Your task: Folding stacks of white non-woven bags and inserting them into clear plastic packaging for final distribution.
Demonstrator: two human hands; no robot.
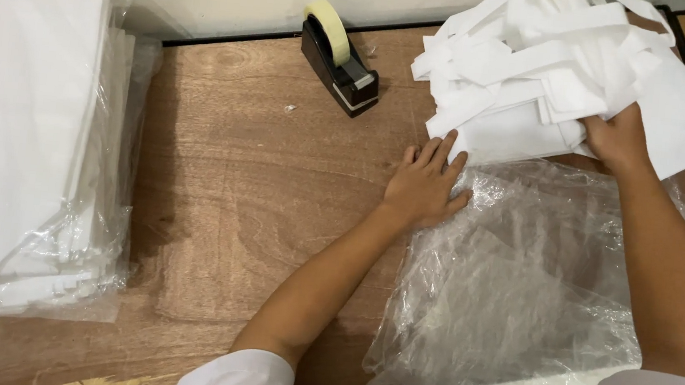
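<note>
The left hand (425, 185) is laid flat at the centre of the frame, fingers spread, on the wooden table (257, 209), with its fingertips touching the lower edge of a pile of white cloth strips (555, 71). The pile is heaped at the upper right of the frame. The right hand (615, 139) is closed on the pile's lower right part, with its fingers tucked under the cloth. A crumpled clear plastic bag (517, 293) is spread at the lower right, below the pile and between the two forearms. A dark tape dispenser (340, 62) is seen at the upper centre, near the wall. A stack of white cloth wrapped in clear plastic (25, 145) is set at the left edge.
</note>
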